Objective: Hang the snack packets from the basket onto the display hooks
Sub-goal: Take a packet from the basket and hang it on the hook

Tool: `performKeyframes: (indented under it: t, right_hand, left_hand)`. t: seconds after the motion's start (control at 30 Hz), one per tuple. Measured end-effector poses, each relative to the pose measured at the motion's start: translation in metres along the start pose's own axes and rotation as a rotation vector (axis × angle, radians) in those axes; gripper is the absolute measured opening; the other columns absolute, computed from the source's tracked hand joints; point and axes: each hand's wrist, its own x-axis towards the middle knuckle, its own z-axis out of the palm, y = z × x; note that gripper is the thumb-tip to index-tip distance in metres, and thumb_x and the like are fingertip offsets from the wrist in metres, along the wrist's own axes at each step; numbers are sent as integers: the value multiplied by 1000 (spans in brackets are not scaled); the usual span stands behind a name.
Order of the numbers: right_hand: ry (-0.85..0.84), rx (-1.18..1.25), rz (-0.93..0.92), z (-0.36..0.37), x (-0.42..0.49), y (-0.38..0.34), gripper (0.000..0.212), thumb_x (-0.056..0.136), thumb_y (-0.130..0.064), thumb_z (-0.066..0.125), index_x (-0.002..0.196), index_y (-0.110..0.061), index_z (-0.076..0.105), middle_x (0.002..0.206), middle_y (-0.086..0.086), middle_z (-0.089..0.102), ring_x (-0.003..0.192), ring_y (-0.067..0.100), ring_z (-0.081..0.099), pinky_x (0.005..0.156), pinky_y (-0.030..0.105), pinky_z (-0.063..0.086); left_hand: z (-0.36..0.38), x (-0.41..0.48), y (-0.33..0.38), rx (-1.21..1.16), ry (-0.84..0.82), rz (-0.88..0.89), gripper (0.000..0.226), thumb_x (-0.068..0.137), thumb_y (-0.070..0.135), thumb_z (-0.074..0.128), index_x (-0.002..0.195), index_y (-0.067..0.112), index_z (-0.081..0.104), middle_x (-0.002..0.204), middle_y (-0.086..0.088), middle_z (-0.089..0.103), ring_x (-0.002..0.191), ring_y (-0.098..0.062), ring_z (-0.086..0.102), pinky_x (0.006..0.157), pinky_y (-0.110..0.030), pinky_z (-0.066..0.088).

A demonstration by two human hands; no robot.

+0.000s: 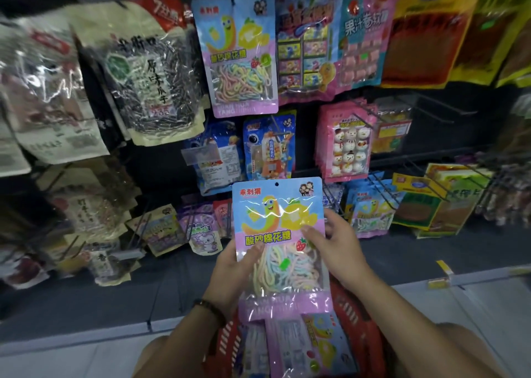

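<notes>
Backdrop: shop display wall (330, 159) of dark panel, hung with snack packets on wire hooks; the left part is blurred.
Task item: held packet (275, 214) of coloured candy strips, upright and face-on between the two grips, its punched hole (276, 184) at the top edge above them.
Left grip (230, 265): clamped on the packet's lower left edge, thumb on the front, fingers behind.
Right grip (336, 245): clamped on the right edge, thumb on the front, set slightly higher than the left.
Basket (362, 329): red, directly below the grips, with further packets (316, 346) inside.
Step in hand: judged as packet lifted from the basket, not yet hung.
Next move: raise it to the matching packet (238, 56), well above the grips, and thread the hole onto that hook; the hook tip is not clear.
Risk: small hole, flexible film.
</notes>
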Motion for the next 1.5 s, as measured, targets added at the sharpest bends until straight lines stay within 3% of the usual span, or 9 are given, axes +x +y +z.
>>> performKeyframes:
  t: [0.5, 0.7, 0.87, 0.93, 1.03, 1.13, 1.3, 1.4, 1.5]
  right_hand:
    - [58, -20, -131, 6, 72, -111, 14, 97, -11, 77, 109, -18, 72, 98, -7, 83, 87, 14, 80, 67, 22, 62]
    - [71, -39, -208, 28, 110, -183, 15, 98, -16, 76, 106, -29, 73, 96, -13, 81, 85, 7, 78, 75, 31, 65]
    - [108, -62, -265, 41, 141, -247, 5, 98, -18, 75, 100, -18, 70, 90, -3, 78, 84, 24, 78, 74, 39, 65]
    - [139, -93, -252, 48, 152, -269, 24, 98, -30, 74, 107, -10, 63, 95, 2, 75, 84, 27, 73, 79, 37, 61]
    - [231, -126, -277, 56, 169, -291, 56, 96, -49, 71, 139, -14, 60, 139, 10, 67, 121, 37, 68, 97, 53, 59]
    - [291, -135, -300, 60, 182, -303, 76, 100, -50, 68, 159, -10, 43, 161, 6, 50, 147, 32, 49, 115, 44, 42]
    - [330, -148, -298, 63, 202, -315, 77, 96, -54, 70, 153, -7, 50, 154, 8, 57, 142, 31, 53, 115, 45, 44]
    - [360, -180, -290, 66, 212, -315, 51, 96, -54, 69, 120, -9, 65, 106, 7, 64, 101, 31, 62, 87, 45, 52]
    - [343, -173, -300, 66, 219, -315, 38, 95, -53, 70, 109, -18, 62, 100, 0, 58, 91, 26, 55, 74, 34, 41]
  left_hand:
    - [-2, 54, 117, -70, 110, 104, 20, 104, 20, 68, 121, 10, 75, 114, -11, 82, 105, -36, 79, 102, -61, 59]
    - [-1, 73, 192, -70, 189, 228, 19, 99, 19, 75, 117, 13, 79, 108, -9, 84, 102, -34, 80, 100, -58, 61]
    - [1, 99, 258, -73, 240, 256, 20, 96, 28, 80, 109, 13, 81, 101, -8, 84, 95, -32, 82, 95, -55, 64]
    - [1, 113, 281, -32, 282, 268, 35, 91, 44, 83, 109, 14, 81, 101, -6, 85, 94, -29, 82, 93, -53, 64]
    - [-1, 139, 306, -20, 314, 261, 99, 55, 91, 81, 121, 18, 78, 111, -2, 83, 100, -28, 81, 95, -54, 63]
    - [1, 156, 322, -71, 313, 259, 117, 43, 97, 79, 131, 20, 73, 115, 3, 82, 104, -25, 79, 97, -53, 62]
    - [9, 164, 335, -41, 351, 327, 61, 70, 80, 76, 100, 26, 81, 101, 7, 83, 99, -21, 79, 97, -50, 62]
    - [9, 171, 339, -16, 370, 345, 44, 86, 72, 73, 90, 28, 74, 93, 10, 75, 91, -14, 71, 95, -41, 58]
    - [9, 180, 340, -13, 408, 349, 47, 91, 67, 72, 87, 20, 69, 94, 5, 73, 91, -21, 69, 90, -40, 56]
